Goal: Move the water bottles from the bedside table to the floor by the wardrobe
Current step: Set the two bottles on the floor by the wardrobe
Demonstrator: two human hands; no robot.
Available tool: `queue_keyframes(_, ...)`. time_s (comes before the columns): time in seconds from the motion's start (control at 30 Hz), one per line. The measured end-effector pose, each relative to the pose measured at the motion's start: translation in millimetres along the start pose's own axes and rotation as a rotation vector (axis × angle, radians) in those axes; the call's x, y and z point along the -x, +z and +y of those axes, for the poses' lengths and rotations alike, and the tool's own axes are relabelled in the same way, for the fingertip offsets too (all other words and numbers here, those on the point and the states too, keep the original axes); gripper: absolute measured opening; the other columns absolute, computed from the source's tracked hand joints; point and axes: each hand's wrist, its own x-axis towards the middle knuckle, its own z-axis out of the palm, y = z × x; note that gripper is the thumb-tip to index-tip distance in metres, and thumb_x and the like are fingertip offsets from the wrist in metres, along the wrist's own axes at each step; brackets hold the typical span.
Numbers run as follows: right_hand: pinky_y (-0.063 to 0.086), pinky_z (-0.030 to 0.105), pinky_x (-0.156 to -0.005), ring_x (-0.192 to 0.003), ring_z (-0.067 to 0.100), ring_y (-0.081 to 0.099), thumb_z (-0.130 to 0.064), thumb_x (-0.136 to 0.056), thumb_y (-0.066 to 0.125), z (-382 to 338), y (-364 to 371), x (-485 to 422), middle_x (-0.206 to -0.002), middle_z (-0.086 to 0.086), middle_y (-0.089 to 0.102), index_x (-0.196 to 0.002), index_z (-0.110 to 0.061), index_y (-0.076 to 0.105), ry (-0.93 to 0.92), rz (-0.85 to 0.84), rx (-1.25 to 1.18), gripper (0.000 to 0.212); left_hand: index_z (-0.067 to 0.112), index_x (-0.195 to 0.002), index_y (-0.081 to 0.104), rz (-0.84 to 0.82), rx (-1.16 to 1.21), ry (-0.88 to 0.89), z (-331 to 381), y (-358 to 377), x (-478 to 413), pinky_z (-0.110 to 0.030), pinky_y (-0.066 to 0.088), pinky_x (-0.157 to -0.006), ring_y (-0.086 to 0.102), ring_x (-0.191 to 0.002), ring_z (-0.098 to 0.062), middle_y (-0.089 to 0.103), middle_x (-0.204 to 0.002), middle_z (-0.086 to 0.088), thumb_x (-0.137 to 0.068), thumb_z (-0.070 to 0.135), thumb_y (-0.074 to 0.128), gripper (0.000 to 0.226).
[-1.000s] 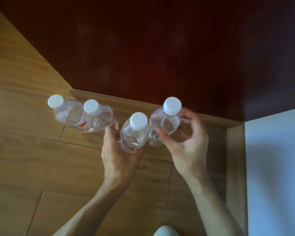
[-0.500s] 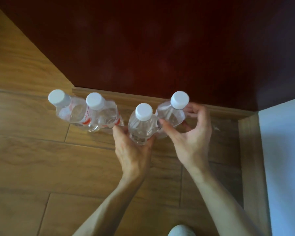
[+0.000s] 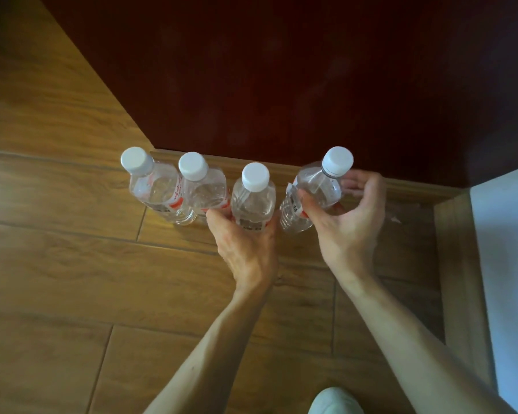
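A wooden skirting strip (image 3: 416, 188) is seen running from the middle of the view out to the right. There it is met at a corner by a second wooden strip (image 3: 457, 264), which is carried down toward the lower right. Just beside that second strip, the right side is filled by a smooth, pale bluish-white surface (image 3: 508, 264). A few small pale flecks (image 3: 396, 218) are scattered on the floor (image 3: 57, 264) near the corner. At the bottom edge a pale rounded shape (image 3: 335, 401) is partly cut off, possibly the toe of a shoe.
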Motion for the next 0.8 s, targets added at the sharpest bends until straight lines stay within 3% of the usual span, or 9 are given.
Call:
queue_keyframes(0.17,0.053,0.039,-0.085,-0.098,0.012,0.056,-0.039,-0.067,0.09,-0.1,3.6,1.7,-0.107,0.0,0.058,-0.106,-0.025,0.049,-0.006,0.007,0.002,0.059,0.01,-0.109,0.047,-0.022,0.001,0.017,-3.5,2.5,1.3,-0.013,0.044,-0.084,0.055,-0.099,-0.017,0.055,-0.106,-0.004,-0.06,0.019,0.092,0.068)
queue_keyframes(0.3,0.045,0.017,-0.083,-0.097,0.01,0.056,-0.034,-0.067,0.091,3.4,7.2,4.7,-0.108,0.004,0.059,-0.106,-0.023,0.049,0.0,-0.009,0.005,0.058,0.01,-0.111,0.045,-0.027,-0.012,0.015,-5.9,4.4,1.2,-0.03,0.05,-0.09,0.054,-0.1,-0.017,0.053,-0.106,-0.002,-0.059,0.02,0.093,0.07)
queue_keyframes(0.5,0.046,0.019,-0.084,-0.097,0.012,0.056,-0.034,-0.067,0.092,4.6,12.3,6.6,-0.107,0.004,0.058,-0.108,-0.014,0.053,-0.002,-0.023,0.021,0.059,0.011,-0.105,0.044,-0.012,-0.007,0.061,-9.5,10.9,-1.4,-0.042,0.05,-0.09,0.054,-0.1,-0.023,0.053,-0.104,-0.005,-0.059,0.023,0.093,0.068)
queue_keyframes(0.8,0.036,0.004,-0.082,-0.091,0.004,0.051,-0.035,-0.065,0.092,4.8,21.6,11.1,-0.103,0.005,0.056,-0.1,-0.015,0.05,0.023,-0.026,0.064,0.058,0.009,-0.098,0.044,0.018,-0.008,0.083,-9.9,14.6,-5.8,-0.045,0.048,-0.085,0.053,-0.094,-0.025,0.053,-0.097,-0.007,-0.061,0.025,0.092,0.063)
